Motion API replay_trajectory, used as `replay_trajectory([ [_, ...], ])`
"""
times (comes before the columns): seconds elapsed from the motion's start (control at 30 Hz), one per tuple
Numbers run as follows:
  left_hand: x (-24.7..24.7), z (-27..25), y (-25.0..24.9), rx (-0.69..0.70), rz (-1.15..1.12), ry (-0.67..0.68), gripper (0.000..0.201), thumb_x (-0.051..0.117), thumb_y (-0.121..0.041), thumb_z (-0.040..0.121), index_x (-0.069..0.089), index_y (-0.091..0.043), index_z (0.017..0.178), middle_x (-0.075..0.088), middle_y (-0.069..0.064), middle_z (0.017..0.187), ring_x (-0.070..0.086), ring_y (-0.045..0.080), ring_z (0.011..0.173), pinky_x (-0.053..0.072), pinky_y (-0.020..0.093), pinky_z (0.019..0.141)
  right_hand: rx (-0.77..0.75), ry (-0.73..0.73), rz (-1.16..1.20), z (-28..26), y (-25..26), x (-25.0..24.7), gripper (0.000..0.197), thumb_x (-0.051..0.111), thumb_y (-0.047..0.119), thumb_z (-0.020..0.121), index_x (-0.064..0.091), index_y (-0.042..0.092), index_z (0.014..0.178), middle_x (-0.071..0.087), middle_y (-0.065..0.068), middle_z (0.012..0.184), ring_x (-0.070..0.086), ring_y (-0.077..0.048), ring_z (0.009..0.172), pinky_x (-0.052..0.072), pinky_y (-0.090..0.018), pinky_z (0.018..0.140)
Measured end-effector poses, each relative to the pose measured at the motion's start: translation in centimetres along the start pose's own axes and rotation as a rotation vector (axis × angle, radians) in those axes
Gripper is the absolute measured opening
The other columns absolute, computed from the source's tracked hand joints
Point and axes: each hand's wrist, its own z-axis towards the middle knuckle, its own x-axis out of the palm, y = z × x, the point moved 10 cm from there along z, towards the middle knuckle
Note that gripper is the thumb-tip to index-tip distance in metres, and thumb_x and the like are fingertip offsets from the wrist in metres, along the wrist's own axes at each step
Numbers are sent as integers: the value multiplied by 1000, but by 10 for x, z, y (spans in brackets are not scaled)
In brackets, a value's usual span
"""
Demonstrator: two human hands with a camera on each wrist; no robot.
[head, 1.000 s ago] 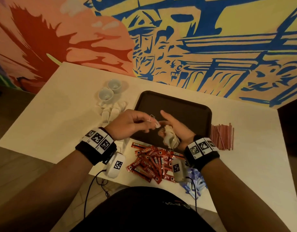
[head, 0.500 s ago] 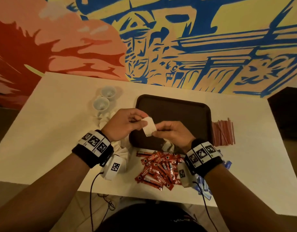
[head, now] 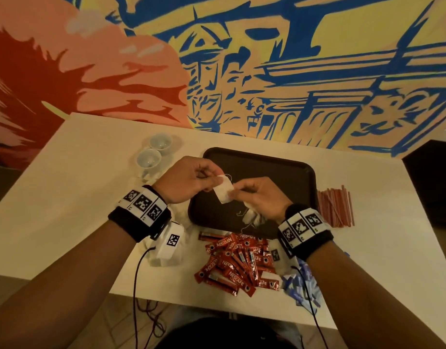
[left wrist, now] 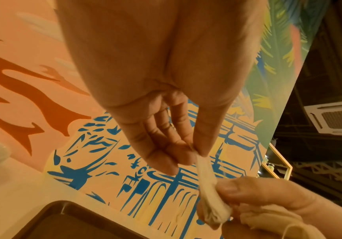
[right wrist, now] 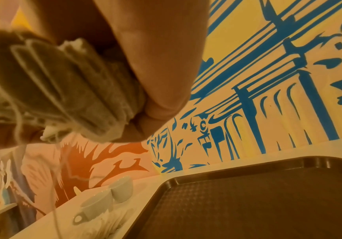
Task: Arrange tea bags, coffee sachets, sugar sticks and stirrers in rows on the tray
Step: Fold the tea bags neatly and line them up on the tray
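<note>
- White table point(head: 65, 197) w/ painted mural wall point(head: 242, 59) behind it; everything sits on the table.
- Dark brown tray point(head: 279, 170) lies flat at table centre; the part I can see is bare, both my hands hover over its near-left part.
- Red coffee sachets point(head: 238, 263) in a loose heap just near of the tray, betw. my wrists.
- Red stirrers point(head: 335, 207) bundled just right of the tray, roughly parallel.
- Blue-white sugar sticks point(head: 302, 285) piled near table edge, partly under my R forearm.
- Two white cups point(head: 154, 152) left of the tray, touching each other; a pile of white tea bags beside them, mostly hidden by my L wrist.
- My left hand point(head: 189, 180): thumb + fingertips pinch the top end of one tea bag point(head: 224, 192), which hangs in the air above the tray.
- My right hand point(head: 259, 200): thumb + forefinger pinch that same bag's other end; the remaining fingers curl round a bunch of spare tea bags point(right wrist: 67, 97) in the palm, strings dangling below.
</note>
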Motion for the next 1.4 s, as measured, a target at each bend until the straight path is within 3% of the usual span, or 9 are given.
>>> replay_trajectory([
  [0.17,9,-6,-4,53,100,-42,11,77,-23,88,78,-17,97,74,3,90,67,8,73,53,28,76,-29,-18,32,-11,-11,0,16,75,25,89,78,12,97,77,-1,100,71,-19,99,53,-38,94],
  [0.43,38,-22,-25,81,89,-16,13,74,-12,89,75,-10,102,74,9,83,73,29,77,62,39,79,-105,53,7,-37,-16,8,21,71,33,92,78,16,101,76,-10,96,62,-22,81,45,-31,78],
  [0.63,44,-38,-46,209,366,-144,8,78,-26,86,78,-26,94,63,-4,76,55,8,66,48,31,67,-194,-50,-62,-58,-20,-5,22,69,37,94,81,19,93,72,-12,83,53,-15,66,42,-28,67],
  [0.73,50,-48,-49,202,281,-152,7,73,-23,92,76,-23,98,60,-5,63,54,9,55,47,32,60,-172,30,67,-68,-20,-1,46,54,52,95,74,15,113,77,-3,88,62,-7,75,42,-23,76],
  [0.83,61,-61,-57,268,270,-63,9,71,-21,93,74,-17,101,74,-5,89,71,11,82,57,25,78,-54,140,306,-74,-30,5,69,29,74,92,64,28,129,78,-2,104,60,1,62,43,-11,60],
  [1.0,52,-67,-49,274,218,-143,14,74,-28,89,77,-16,96,75,-5,86,70,9,81,55,23,77,-149,86,552,-75,-23,1,31,69,25,87,68,14,116,70,-8,83,53,-6,45,46,-20,43],
  [1.1,42,-62,-35,232,95,-201,16,75,-16,89,74,-14,105,75,0,84,71,15,77,54,24,77,-257,7,459,-73,-15,1,29,72,6,87,66,13,114,65,-29,95,65,-11,60,54,-23,60],
  [1.2,38,-58,-29,219,14,-170,35,75,-12,89,69,-15,123,77,1,85,74,19,81,55,20,82,-245,-63,359,-72,-11,3,20,67,16,94,68,15,114,75,-16,98,67,-7,66,53,-19,63],
  [1.4,28,-48,-14,184,-24,-195,9,74,-15,90,75,-15,99,76,2,87,74,20,77,62,35,77,-187,-396,355,-72,-19,-6,16,67,27,96,80,19,99,78,1,99,68,-6,85,51,-23,78],
])
